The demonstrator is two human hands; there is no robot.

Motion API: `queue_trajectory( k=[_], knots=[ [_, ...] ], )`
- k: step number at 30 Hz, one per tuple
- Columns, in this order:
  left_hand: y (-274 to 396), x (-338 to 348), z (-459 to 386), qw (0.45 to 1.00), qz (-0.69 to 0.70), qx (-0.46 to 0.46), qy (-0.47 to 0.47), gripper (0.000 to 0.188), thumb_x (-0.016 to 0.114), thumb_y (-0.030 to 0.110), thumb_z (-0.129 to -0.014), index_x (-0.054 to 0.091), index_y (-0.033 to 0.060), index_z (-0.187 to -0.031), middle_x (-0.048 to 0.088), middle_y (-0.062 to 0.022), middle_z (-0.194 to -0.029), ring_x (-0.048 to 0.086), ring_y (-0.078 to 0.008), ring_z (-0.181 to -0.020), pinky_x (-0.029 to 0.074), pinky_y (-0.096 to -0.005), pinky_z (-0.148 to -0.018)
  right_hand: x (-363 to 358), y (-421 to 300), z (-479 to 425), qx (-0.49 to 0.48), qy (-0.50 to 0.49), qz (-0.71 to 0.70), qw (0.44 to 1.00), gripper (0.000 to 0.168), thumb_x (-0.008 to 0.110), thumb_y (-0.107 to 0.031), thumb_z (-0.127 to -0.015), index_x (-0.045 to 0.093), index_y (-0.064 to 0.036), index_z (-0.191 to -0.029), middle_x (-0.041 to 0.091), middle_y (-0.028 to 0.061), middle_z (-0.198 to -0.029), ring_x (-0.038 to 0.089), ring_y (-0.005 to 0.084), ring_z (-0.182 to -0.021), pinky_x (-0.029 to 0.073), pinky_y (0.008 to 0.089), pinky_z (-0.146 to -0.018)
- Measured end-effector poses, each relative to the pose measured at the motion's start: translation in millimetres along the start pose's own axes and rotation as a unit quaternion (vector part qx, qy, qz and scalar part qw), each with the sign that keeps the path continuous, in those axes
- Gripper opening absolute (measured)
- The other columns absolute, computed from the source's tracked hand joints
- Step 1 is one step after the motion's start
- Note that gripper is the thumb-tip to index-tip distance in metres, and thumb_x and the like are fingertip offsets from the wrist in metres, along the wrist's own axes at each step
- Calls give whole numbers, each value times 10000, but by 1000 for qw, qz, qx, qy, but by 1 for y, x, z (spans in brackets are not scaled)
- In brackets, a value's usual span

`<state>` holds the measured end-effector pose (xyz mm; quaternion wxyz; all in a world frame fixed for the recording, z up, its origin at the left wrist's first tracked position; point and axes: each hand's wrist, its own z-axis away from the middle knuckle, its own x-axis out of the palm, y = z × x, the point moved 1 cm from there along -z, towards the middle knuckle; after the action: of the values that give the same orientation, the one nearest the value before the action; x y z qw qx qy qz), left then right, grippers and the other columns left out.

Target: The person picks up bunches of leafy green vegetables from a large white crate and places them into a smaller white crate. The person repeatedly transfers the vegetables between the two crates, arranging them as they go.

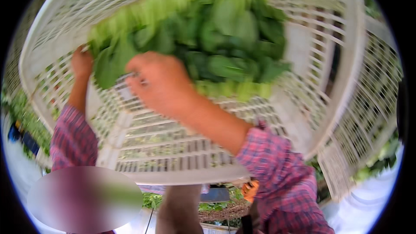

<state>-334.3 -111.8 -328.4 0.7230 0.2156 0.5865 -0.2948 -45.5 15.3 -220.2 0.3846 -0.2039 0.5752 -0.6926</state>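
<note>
A white plastic lattice crate (191, 177) spans most of the view. Leafy greens with pale stalks (227, 35) lie in it in rows, the stalks along the far side and also along the near edge of the pile. My left hand (82, 61) is at the left end of the greens, against the stalks; its fingers are partly hidden, so its grip is unclear. My right hand (162, 83), blurred, is over the near left part of the pile with fingers curled; whether it holds anything cannot be made out. Both arms wear checked sleeves.
Another lattice crate (364, 104) stands against the right side, with more greens (378, 165) by its lower end. Green plants (29, 117) grow at the left. Below the crate's near rim show a leg (182, 208) and an orange object (250, 190).
</note>
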Motion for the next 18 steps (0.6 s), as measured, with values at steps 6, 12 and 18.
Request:
queue_trajectory(
  k=[6, 12, 18],
  knots=[
    [158, -147, 142, 845, 531, -55, -11, 337, 464, 162, -865, 446, 3, -1162, 474, -98, -1168, 486, -187, -1029, 414, -303, -847, -94, -76, 139, 54, 13, -105, 993, 311, 549, -88, -732, 469, -1, -1019, 528, 165, -916, 537, 319, -803, 441, 384, -686],
    [384, -269, 282, 754, 633, 5, -178, 222, 454, 69, -842, 482, 14, -1055, 525, -85, -1051, 529, -147, -863, 443, -257, -749, -246, -140, 286, 174, 108, -154, 967, 256, 558, -72, -753, 513, -21, -1000, 572, 103, -818, 581, 193, -677, 470, 282, -591],
    [572, -334, 406, 659, 529, 287, -451, 288, 526, 28, -793, 459, 5, -1072, 553, -93, -992, 543, -138, -876, 451, -265, -741, -387, -135, 477, 280, 432, -176, 839, 108, 536, -78, -818, 531, -32, -916, 553, 22, -755, 513, 63, -646, 425, 190, -574]
  ],
)
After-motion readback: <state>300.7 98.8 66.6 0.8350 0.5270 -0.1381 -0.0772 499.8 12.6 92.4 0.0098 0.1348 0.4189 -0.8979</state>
